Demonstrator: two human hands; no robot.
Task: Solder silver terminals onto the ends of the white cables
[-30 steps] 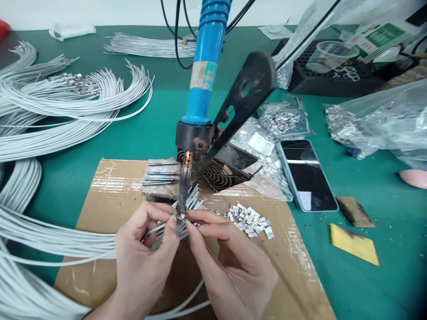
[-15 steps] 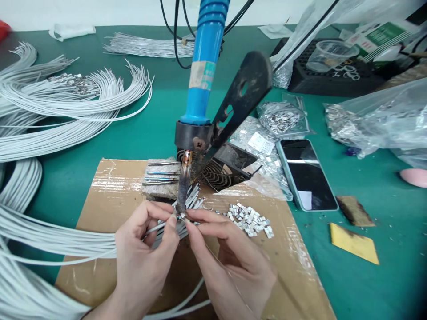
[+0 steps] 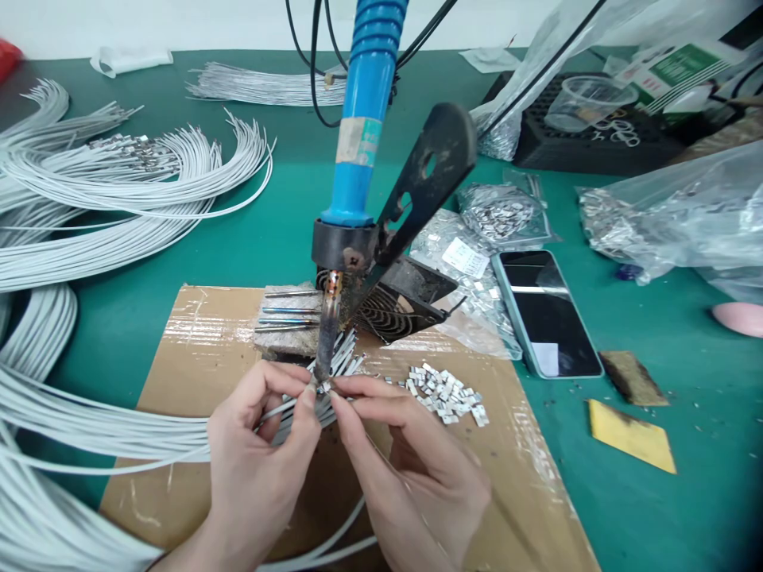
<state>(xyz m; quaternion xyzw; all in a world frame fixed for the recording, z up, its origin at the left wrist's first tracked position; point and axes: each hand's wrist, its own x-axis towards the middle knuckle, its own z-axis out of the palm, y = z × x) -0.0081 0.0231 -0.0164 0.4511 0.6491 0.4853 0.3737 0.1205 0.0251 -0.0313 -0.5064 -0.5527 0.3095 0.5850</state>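
A blue-handled soldering iron is clamped tip down in a black metal stand. Just left of its tip, my left hand is closed in a pinch on a white wire. To the right of the tip, my right hand pinches what looks like thin solder wire, a fine strand running across the palm. A tiny silvery metal terminal shows between the fingertips of both hands, right under the tip. Behind the fingers lies a bundle of white wire ends.
Loose metal terminals are heaped on the cardboard. Coils of white wire fill the left side. At right are a phone, a yellow sponge, a brown scorched pad and plastic bags of metal parts.
Both hands keep the same pinch at the iron's tip, with hardly any movement. The whole view has shifted very slightly.
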